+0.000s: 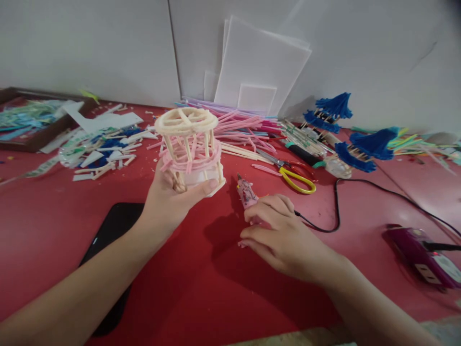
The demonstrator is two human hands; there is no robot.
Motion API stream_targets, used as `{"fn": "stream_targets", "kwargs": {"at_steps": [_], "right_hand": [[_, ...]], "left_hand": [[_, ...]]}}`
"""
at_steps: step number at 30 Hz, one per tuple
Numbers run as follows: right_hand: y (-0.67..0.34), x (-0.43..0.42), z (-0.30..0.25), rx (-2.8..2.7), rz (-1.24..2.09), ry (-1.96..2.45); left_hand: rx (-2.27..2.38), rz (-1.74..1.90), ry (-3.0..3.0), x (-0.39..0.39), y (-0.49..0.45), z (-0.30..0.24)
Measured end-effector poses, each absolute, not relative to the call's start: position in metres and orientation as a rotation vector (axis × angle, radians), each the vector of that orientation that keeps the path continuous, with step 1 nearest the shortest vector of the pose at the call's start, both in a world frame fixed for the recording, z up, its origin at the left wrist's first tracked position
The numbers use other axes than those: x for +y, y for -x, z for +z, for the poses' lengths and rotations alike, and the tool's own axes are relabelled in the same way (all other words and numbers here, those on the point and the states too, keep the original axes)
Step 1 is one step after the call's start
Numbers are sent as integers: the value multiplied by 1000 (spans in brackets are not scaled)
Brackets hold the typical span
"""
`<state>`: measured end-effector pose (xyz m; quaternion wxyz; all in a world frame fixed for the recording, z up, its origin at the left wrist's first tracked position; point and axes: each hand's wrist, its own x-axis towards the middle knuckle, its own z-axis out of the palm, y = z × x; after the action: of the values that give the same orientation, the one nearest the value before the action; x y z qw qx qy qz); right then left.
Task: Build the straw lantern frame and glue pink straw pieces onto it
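My left hand (169,194) is closed around the base of a small round pavilion model (190,144) built of cream sticks and pink strips, and holds it upright above the red table (201,288). My right hand (279,235) rests on the table with its fingers curled over a pink glue gun (247,192), whose tip points away from me towards the model. The gun's black cord (336,204) runs off to the right.
Yellow-handled scissors (295,178) lie just beyond the gun. A heap of pink straws (245,127), blue tasselled models (329,113), white foam sheets (259,67), a scrap pile (104,151), a brown tray (25,120), a black phone (115,226) and a purple power strip (423,254) surround the hands.
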<state>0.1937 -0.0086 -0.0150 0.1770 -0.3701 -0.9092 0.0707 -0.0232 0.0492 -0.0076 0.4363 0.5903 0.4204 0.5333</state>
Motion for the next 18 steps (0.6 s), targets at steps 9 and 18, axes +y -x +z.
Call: {"fn": "stream_targets", "kwargs": {"at_steps": [9, 18], "right_hand": [[-189, -11, -15, -2641, 256, 1018], [-190, -7, -20, -2112, 426, 1023]], "left_hand": [[1043, 1318, -1544, 49, 23, -7], [1068, 1278, -1633, 48, 24, -6]]}}
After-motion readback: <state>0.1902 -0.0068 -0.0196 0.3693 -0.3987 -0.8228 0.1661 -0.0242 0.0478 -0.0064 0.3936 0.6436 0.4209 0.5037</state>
